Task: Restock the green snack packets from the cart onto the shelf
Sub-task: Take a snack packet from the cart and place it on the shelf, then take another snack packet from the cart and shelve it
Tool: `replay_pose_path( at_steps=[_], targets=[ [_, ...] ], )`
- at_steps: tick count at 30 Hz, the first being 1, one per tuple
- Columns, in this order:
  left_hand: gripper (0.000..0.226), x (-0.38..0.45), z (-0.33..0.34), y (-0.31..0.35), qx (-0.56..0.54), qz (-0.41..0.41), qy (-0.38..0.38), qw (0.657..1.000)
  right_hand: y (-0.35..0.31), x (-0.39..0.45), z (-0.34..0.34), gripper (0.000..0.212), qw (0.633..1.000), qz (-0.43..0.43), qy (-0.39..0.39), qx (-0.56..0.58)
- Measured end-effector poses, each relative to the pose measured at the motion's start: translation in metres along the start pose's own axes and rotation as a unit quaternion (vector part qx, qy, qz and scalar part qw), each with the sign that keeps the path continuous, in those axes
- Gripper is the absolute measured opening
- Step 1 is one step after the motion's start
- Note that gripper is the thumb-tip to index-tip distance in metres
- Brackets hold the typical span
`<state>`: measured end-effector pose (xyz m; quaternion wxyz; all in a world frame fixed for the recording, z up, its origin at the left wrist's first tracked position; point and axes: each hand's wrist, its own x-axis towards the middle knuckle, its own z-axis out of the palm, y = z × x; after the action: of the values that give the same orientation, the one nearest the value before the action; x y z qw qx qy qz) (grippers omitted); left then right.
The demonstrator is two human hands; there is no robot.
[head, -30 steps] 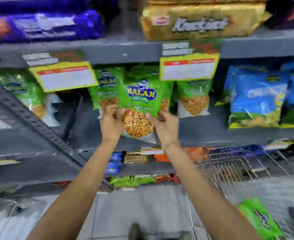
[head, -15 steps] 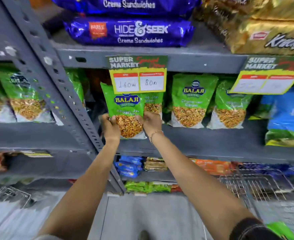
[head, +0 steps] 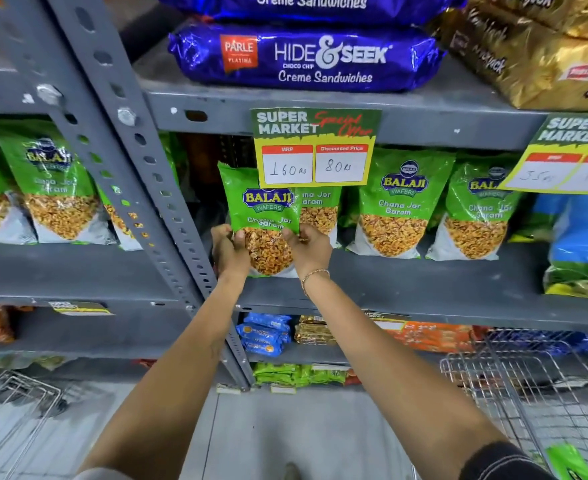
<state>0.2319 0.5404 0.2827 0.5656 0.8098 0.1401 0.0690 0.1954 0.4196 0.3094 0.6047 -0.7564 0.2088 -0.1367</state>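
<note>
Green Balaji snack packet (head: 263, 216), upright, gripped low by both hands (head: 272, 249).

The held green packet (head: 263, 216) reads "BALAJI WAFERS, Chana Jor Garam". The price tag (head: 315, 147) above it says "SUPER MARKET Special Offer", MRP 160, Discounted Price 80. The blue biscuit pack (head: 306, 58) reads "PARLE PLATINA HIDE & SEEK Creme Sandwiches".

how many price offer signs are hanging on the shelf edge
2. One hangs dead centre, just above the held packet, marked 160 and 80. The other is at the right, cut off by the frame. More may lie out of view.
</note>
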Motion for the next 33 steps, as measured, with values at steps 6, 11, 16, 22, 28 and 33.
replay_pose_path(
  at_steps=[6, 11, 16, 22, 28, 33],
  targets=[
    [0.051, -0.010, -0.002, 0.007, 0.047, 0.054, -0.013, 0.997, 0.000, -0.004, -0.005, 0.034, 0.999, -0.013, -0.015, -0.027],
    [0.037, -0.066, 0.015, 0.021, 0.008, 0.230, -0.004, 0.973, 0.007, -0.016, -0.032, 0.024, 0.999, -0.046, 0.017, -0.015],
    [0.020, -0.113, 0.060, 0.042, 0.016, 0.292, -0.127, 0.948, 0.019, -0.027, -0.093, 0.016, 0.996, -0.054, 0.060, -0.041],
    [0.021, -0.169, 0.130, 0.057, 0.040, 0.320, -0.274, 0.906, 0.063, -0.045, -0.193, 0.024, 0.994, 0.003, 0.099, -0.044],
    [0.022, -0.251, 0.237, 0.067, 0.081, 0.277, -0.454, 0.843, 0.127, -0.066, -0.316, 0.027, 0.972, 0.084, 0.217, -0.013],
    [0.021, -0.347, 0.333, 0.066, 0.126, 0.238, -0.606, 0.749, 0.208, -0.102, -0.436, 0.023, 0.918, 0.203, 0.341, 0.022]
  ],
)
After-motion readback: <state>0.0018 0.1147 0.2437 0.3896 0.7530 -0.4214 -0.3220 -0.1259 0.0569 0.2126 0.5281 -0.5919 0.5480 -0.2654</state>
